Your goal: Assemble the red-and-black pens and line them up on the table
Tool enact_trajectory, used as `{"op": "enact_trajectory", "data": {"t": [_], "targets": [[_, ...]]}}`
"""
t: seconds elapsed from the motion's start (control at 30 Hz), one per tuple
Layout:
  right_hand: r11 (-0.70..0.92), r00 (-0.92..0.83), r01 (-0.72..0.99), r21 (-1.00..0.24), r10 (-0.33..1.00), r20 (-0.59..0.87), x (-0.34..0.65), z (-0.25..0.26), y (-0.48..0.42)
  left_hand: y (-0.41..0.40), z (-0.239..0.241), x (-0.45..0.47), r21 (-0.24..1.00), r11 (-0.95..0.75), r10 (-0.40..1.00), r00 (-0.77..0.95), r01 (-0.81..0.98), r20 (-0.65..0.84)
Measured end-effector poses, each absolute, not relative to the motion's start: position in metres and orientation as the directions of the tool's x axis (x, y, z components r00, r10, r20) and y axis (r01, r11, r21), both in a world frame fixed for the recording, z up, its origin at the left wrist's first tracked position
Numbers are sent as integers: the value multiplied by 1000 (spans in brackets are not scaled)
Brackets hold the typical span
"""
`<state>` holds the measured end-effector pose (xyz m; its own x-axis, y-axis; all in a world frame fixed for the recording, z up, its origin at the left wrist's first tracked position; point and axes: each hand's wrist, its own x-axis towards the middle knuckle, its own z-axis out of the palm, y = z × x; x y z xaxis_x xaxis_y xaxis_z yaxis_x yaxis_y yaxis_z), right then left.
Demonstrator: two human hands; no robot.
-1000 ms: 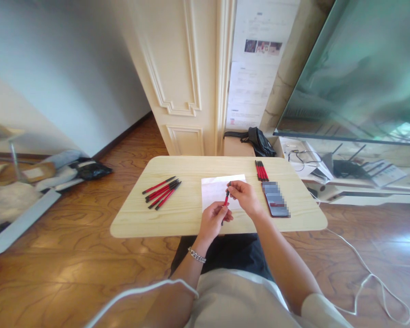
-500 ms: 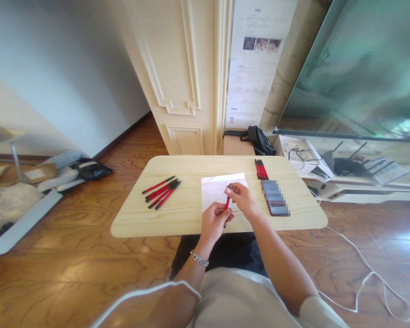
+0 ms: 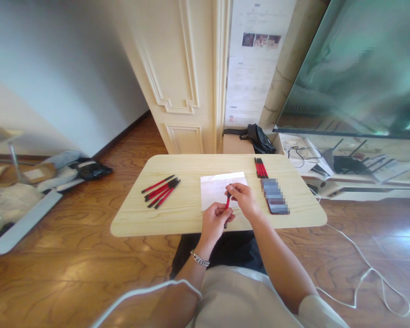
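Over the pale worktop (image 3: 187,218), my left hand (image 3: 213,220) and right hand (image 3: 243,198) pinch one red-and-black pen (image 3: 227,202), slightly steeper than a second ago, its handling apparently unfinished.

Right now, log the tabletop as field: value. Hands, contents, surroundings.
left hand: grips the lower part of a slender red-and-black pen
right hand: fingers at that pen's upper end
center: white rectangular paper sheet, partly hidden by hands
left side: loose group of red-and-black pens
right side: neat row of red-and-black pens, beyond a flat dark-edged phone
phone screen: pixelated, unreadable
surface: pale wood-grain table, rounded corners
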<state>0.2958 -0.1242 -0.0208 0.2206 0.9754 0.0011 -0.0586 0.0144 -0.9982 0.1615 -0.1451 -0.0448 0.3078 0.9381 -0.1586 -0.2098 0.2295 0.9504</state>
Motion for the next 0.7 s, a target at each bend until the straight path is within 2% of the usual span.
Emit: {"op": "enact_trajectory", "data": {"t": [0.07,0.2,0.33,0.5,0.63,0.7], "targets": [[20,233,-49,-999,972,8,295,-21,-125,-145,-45,161,952,224,939,307,-207,-154],[3,172,-144,-990,985,-22,294,-21,-126,-145,-45,162,952,225,939,308,-210,-154],[10,222,-92,-996,975,-11,294,-23,-125,-144,-45,162,946,234,936,315,-223,-158],[-9,176,-156,-988,984,-37,295,-26,-124,-144,-46,162,945,238,936,314,-225,-161],[-13,221,-101,-995,975,-35,296,-27,-124,-145,-46,162,940,257,931,319,-224,-178],[-25,211,-128,-992,976,-52,296,-27,-124,-145,-46,163,937,268,929,318,-224,-189]]}}
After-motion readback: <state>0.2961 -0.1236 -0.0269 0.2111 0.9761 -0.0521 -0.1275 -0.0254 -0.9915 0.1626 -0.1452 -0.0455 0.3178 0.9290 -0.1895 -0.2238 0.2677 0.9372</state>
